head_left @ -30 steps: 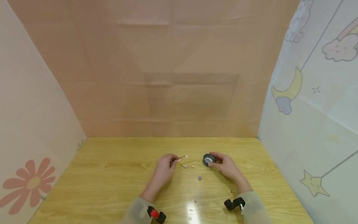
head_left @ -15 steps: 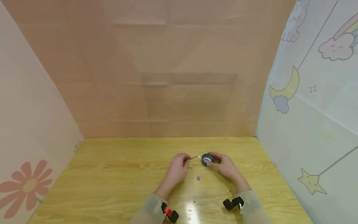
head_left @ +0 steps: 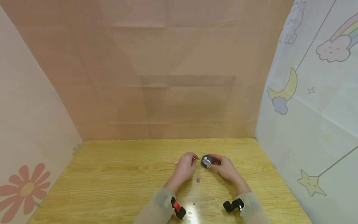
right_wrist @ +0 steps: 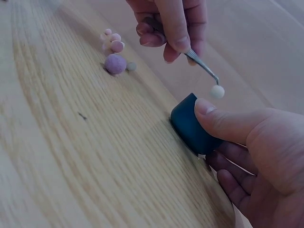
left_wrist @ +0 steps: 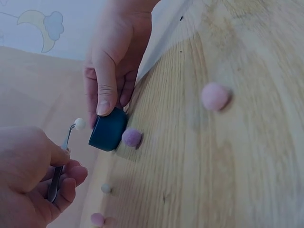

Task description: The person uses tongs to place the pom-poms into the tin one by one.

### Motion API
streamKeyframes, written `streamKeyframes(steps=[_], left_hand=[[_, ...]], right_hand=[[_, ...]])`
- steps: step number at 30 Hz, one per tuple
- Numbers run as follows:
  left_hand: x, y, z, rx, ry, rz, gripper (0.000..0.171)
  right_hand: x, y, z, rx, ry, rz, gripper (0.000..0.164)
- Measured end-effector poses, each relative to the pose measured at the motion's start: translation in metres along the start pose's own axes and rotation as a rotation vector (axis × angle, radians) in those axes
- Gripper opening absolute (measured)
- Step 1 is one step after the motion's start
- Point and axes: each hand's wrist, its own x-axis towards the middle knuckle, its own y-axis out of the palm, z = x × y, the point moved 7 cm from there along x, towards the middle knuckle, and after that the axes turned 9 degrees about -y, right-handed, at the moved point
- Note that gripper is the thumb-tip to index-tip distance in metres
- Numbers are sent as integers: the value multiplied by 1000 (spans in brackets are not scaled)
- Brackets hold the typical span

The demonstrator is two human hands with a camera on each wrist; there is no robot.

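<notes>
My left hand (head_left: pixel 185 166) pinches a pair of bent-tip metal tweezers (right_wrist: pixel 203 64). A small white pom-pom (right_wrist: pixel 217 91) is caught at their tips, over the mouth of a small dark teal cup (right_wrist: pixel 190 124). My right hand (head_left: pixel 225 168) grips the cup's side between thumb and fingers, and the cup stands on the wooden table (head_left: pixel 117 186). Close by the cup in the left wrist view lies a purple pom-pom (left_wrist: pixel 132 137). The cup's silvery inside (head_left: pixel 206 162) shows in the head view.
A pink pom-pom (left_wrist: pixel 215 97) lies nearer the table's front edge. Several small pale and pink pom-poms (right_wrist: pixel 114 40) cluster left of the cup, partly behind my left hand in the head view. Printed cloth walls (head_left: pixel 307 130) stand around the table.
My left hand has moved right with the tweezers and white pom-pom, from the cluster to above the cup. My right hand keeps its grip on the cup, nearly still.
</notes>
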Motion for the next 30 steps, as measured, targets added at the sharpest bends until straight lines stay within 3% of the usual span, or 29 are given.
streamKeyframes(steps=[17, 30], left_hand=[[3, 12, -4, 68, -6, 49, 13], [5, 11, 3, 87, -27, 53, 12]], right_hand=[[-2, -1, 1, 24, -9, 14, 59], [-2, -1, 4, 4, -9, 21, 59]])
